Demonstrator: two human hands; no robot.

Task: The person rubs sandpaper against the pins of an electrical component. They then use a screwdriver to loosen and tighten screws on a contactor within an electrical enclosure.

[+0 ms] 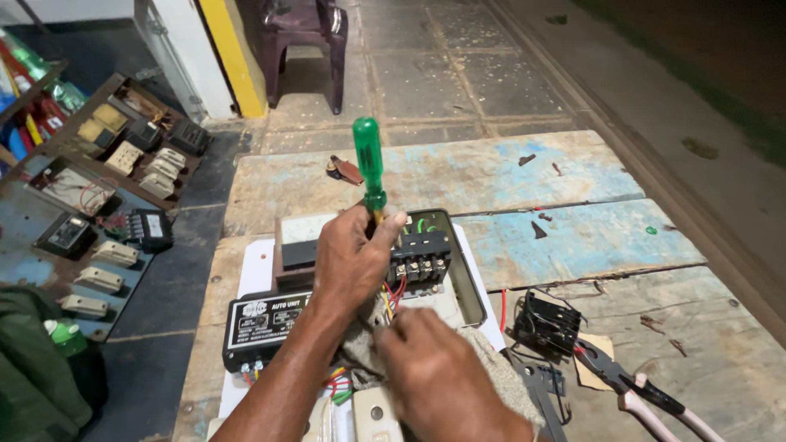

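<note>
Screwdriver [370, 168] work on the terminal block [419, 260]: my left hand [350, 263] grips its green handle upright, right hand [432, 372] pinches the wires [391, 296]; next I judge steady downward pressure is needed

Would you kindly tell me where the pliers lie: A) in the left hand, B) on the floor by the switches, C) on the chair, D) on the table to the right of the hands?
D: the pliers, with pale pink handles, lie on the wooden table, right of both hands, while the left hand grips a green-handled screwdriver.
</note>
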